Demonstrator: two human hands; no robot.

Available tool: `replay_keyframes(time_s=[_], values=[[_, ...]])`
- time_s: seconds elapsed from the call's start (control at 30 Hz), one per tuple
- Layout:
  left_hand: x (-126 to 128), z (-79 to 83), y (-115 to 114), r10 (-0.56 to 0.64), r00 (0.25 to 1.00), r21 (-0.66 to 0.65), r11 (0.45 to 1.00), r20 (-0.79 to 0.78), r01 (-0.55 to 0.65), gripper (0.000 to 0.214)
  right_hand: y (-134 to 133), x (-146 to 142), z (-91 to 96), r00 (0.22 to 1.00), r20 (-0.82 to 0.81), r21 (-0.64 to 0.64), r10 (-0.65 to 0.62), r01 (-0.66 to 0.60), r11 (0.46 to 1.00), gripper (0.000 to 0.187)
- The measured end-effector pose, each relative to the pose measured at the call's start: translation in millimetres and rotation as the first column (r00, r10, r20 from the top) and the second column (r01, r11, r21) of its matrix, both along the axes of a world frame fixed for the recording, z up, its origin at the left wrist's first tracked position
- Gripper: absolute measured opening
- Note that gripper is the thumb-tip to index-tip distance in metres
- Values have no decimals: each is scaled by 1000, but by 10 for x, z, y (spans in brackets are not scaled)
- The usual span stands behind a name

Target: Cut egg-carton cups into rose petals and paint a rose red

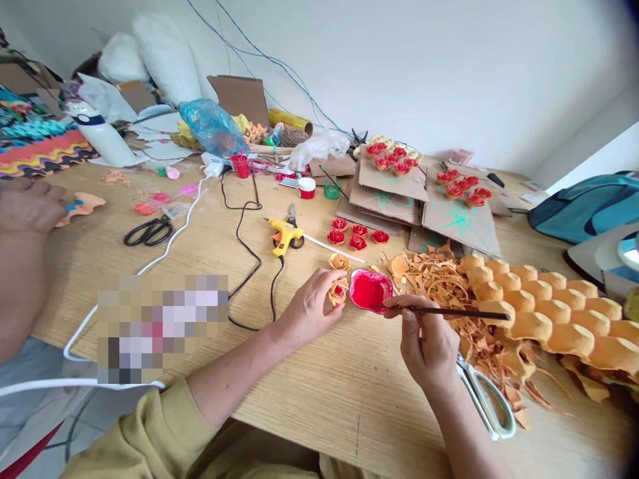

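Note:
My left hand (312,303) is closed around an orange paper rose (338,291) with some red paint on its petals. Right beside it, my right hand (426,339) grips a dark paintbrush (449,311), its tip down in a small dish of red paint (370,290). Another unpainted orange rose (339,261) lies just behind the held one. Several red-painted roses (358,242) are grouped on the table farther back. A yellow glue gun (283,236) with a white glue stick rests to their left.
Orange egg cartons (574,313) and cut scraps (444,286) spread at the right, with white-handled scissors (492,406) near my right forearm. Cardboard pieces (389,189) bearing red roses stand behind. Black scissors (148,231) and cords lie left, where another person's hand (30,203) rests.

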State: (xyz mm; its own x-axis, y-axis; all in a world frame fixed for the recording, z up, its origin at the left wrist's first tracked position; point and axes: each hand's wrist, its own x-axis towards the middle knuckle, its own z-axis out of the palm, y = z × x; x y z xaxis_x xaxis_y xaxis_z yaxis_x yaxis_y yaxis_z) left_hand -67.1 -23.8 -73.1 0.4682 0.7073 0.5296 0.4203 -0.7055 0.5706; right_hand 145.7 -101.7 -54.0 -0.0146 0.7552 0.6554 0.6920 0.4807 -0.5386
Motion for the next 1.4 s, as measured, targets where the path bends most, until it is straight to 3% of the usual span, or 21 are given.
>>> replay_keyframes(time_s=[0.5, 0.63, 0.73, 0.87, 0.97, 1.2, 1.4], values=[[33, 21, 29, 32, 986, -214, 977, 165, 4, 55, 67, 12, 2, 988, 83, -33, -129, 132, 991, 12], [31, 29, 19, 24, 986, -219, 976, 163, 13, 54, 48, 23, 9, 993, -6, -91, -115, 114, 989, 13], [33, 26, 2, 36, 987, -238, 971, 157, 2, 55, 31, 12, 16, 976, -181, -48, -125, 118, 992, 14], [37, 37, -18, 20, 990, -266, 964, 139, 18, 50, -12, -62, 53, 922, -380, 122, 70, -24, 992, 15], [43, 61, -31, -13, 993, -244, 969, 120, 42, 48, -69, -134, 88, 903, -353, 186, 247, -191, 964, 15], [59, 75, -56, -44, 994, -199, 978, 103, 64, 48, -134, -171, 62, 900, -144, 89, 411, -402, 911, 22], [52, 65, -67, -71, 994, -194, 977, 81, 85, 45, -109, -173, 64, 902, -54, 37, 428, -427, 904, 25]])
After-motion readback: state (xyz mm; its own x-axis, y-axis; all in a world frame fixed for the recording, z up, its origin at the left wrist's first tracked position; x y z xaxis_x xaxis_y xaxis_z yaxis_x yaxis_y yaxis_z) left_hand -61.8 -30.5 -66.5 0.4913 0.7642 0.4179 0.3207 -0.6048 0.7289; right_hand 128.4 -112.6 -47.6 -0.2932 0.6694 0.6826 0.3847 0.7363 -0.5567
